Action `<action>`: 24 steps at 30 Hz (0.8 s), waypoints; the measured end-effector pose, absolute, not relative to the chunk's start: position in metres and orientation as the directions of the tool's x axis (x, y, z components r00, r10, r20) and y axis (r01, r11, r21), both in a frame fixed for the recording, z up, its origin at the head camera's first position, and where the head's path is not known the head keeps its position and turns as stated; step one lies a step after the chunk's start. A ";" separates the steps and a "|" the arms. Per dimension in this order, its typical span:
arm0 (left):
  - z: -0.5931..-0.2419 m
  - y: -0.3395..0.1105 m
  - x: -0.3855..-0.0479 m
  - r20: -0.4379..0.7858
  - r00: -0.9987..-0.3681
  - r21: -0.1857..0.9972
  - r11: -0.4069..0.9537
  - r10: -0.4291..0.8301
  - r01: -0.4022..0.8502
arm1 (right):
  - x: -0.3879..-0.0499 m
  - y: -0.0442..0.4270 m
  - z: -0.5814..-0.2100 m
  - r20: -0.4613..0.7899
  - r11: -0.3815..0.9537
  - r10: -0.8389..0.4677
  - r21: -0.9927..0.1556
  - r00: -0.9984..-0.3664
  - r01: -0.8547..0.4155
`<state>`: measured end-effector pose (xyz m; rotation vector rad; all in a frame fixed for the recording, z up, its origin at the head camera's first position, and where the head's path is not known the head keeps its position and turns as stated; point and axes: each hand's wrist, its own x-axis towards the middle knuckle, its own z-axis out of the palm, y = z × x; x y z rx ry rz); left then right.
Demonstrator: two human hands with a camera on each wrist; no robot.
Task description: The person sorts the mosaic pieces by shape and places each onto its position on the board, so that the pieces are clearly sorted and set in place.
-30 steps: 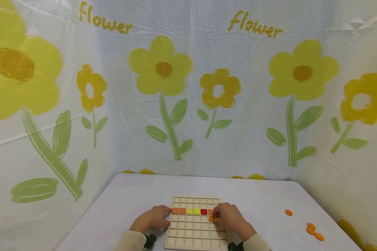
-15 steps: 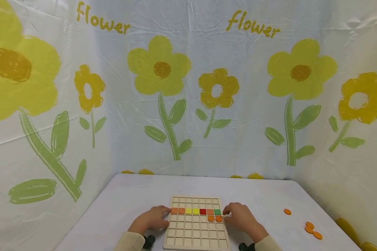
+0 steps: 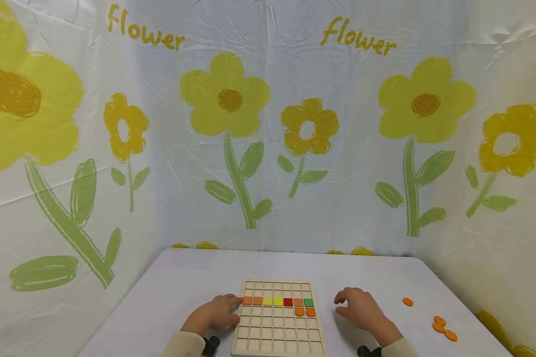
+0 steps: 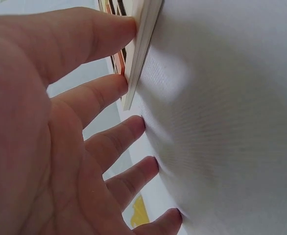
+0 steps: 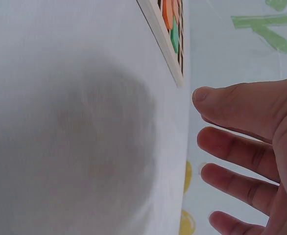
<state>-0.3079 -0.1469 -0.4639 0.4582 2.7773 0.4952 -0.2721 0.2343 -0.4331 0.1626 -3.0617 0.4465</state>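
A wooden grid board lies on the table, one row filled with square tiles: orange, yellow, red and, at the right end, a green tile. Just below that row, two orange discs sit in the two rightmost cells. My left hand is at the board's left edge; in the left wrist view its thumb and index fingertips touch the edge, and the other fingertips rest on the table. Off to the right of the board, my right hand hovers over the table, holding nothing, its fingers spread and relaxed.
Several loose orange discs lie on the right side of the white table, one of them a little apart toward the back. A flower-printed cloth hangs around the back and sides.
My right hand has left an orange disc in the rightmost cell below the green tile. It has moved right, away from the board. The left hand has stayed at the left edge.
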 end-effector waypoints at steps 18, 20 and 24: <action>-0.465 -0.147 -0.310 -0.212 -0.907 0.386 0.884 0.363 0.264 | -0.265 0.283 -0.425 0.081 0.957 -0.065 -0.278 -0.995 -0.085; -0.465 -0.147 -0.309 -0.213 -0.909 0.385 0.886 0.358 0.259 | -0.265 0.288 -0.424 0.075 0.957 -0.055 -0.280 -0.996 -0.074; -0.464 -0.146 -0.309 -0.224 -0.913 0.382 0.893 0.340 0.239 | -0.262 0.299 -0.423 0.053 0.959 -0.038 -0.278 -0.998 -0.052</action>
